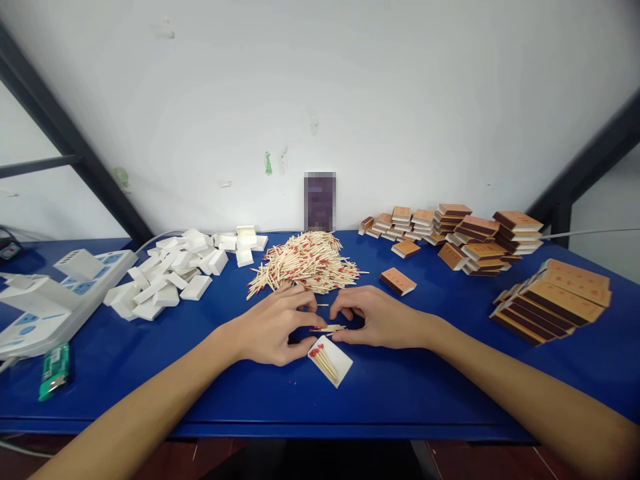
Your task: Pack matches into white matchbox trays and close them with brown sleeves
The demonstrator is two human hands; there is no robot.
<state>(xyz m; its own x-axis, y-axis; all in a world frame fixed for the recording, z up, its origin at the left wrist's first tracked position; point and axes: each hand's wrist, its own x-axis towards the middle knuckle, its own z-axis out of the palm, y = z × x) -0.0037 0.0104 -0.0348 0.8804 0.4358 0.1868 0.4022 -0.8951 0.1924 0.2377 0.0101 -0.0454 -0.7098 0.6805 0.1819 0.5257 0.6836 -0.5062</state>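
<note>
A few loose red-headed matches [330,328] lie on the blue table between my two hands. My left hand [277,323] is curved with thumb and fingers apart, its forefinger at the red heads and its thumb beside a small white matchbox tray [343,360]. Several matches [324,363] rest in that tray, heads toward the left hand. My right hand [377,319] curls around the other ends of the loose matches, thumb and forefinger apart. Whether either fingertip presses on a match is hard to see. Behind the hands rises a big heap of matches [310,260].
White empty trays [170,273] are piled at the left, near a power strip [75,293] and a green packet [54,370]. Orange-brown matchboxes [480,250] stack at the back right, more [555,300] at the right. One matchbox [398,281] lies beyond my right hand.
</note>
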